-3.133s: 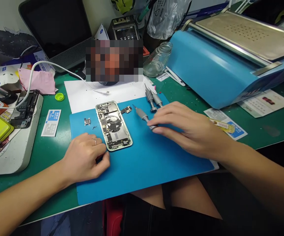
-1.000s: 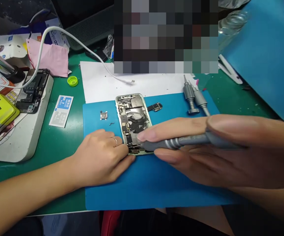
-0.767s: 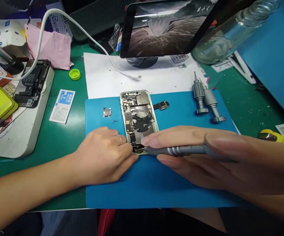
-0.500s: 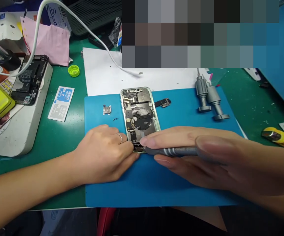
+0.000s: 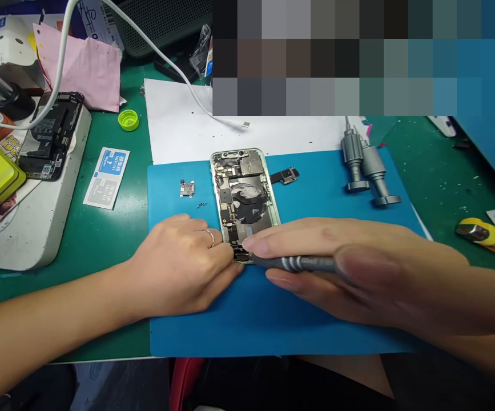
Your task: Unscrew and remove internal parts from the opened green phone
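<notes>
An opened smartphone (image 5: 253, 214), its circuit boards and inner parts bare, lies on a blue mat (image 5: 196, 337). My left hand (image 5: 182, 265), with a ring on one finger, is closed with curled fingers against the phone's lower left edge, gripping it. In my right hand (image 5: 367, 274) is a grey screwdriver (image 5: 302, 263), held nearly level between thumb and fingers. Its front end points at the phone's bottom section; the tip is too small to make out. Left of the phone lie a small metal bracket (image 5: 187, 188) and tiny screws (image 5: 201, 204). A dark module (image 5: 288, 176) sits to its right.
Two more grey screwdrivers (image 5: 354, 165) rest at the mat's upper right. Behind lies white paper (image 5: 174, 125) with a white cable (image 5: 178, 74) arching over it. Another opened phone (image 5: 52, 137) sits on a white box (image 5: 65, 211) at left. A yellow tool (image 5: 487, 234) lies far right.
The whole view has shifted slightly. Both hands stay at the phone's lower end, and the right thumb has moved a little along the screwdriver's handle.
</notes>
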`<state>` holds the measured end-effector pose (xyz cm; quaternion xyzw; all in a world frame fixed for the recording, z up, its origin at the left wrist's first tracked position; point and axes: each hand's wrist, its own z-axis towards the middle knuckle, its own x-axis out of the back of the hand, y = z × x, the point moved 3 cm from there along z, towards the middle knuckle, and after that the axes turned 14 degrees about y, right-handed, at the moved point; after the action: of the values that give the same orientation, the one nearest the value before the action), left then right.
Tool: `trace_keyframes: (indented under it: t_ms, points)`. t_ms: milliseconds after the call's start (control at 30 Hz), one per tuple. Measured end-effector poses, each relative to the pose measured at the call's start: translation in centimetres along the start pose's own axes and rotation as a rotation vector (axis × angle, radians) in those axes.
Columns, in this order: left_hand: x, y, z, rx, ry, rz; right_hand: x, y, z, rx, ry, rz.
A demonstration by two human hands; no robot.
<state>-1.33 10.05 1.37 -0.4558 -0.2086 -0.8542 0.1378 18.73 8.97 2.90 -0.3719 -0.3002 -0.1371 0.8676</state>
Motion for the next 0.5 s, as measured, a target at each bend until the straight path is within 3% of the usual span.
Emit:
trace_keyframes:
  t_ms: [100,233,333,400,500]
  points:
    - [0.0,0.0,0.0,-0.009,0.002,0.013,-0.2,-0.6,0.2,-0.022,-0.041,0.048]
    - [-0.1,0.0,0.1,-0.003,-0.003,0.0,-0.5,-1.2,0.3,-0.043,0.125,0.026]
    - [-0.2,0.0,0.0,0.005,-0.005,-0.006,-0.7,-1.3,0.3,-0.006,0.166,-0.015]
    - [-0.2,0.0,0.0,0.01,-0.005,-0.003,-0.7,-1.4,0.3,0.06,0.152,0.005]
    - [-0.2,0.0,-0.2,0.012,-0.011,-0.018,-0.7,-1.7,0.4,0.267,0.17,0.045]
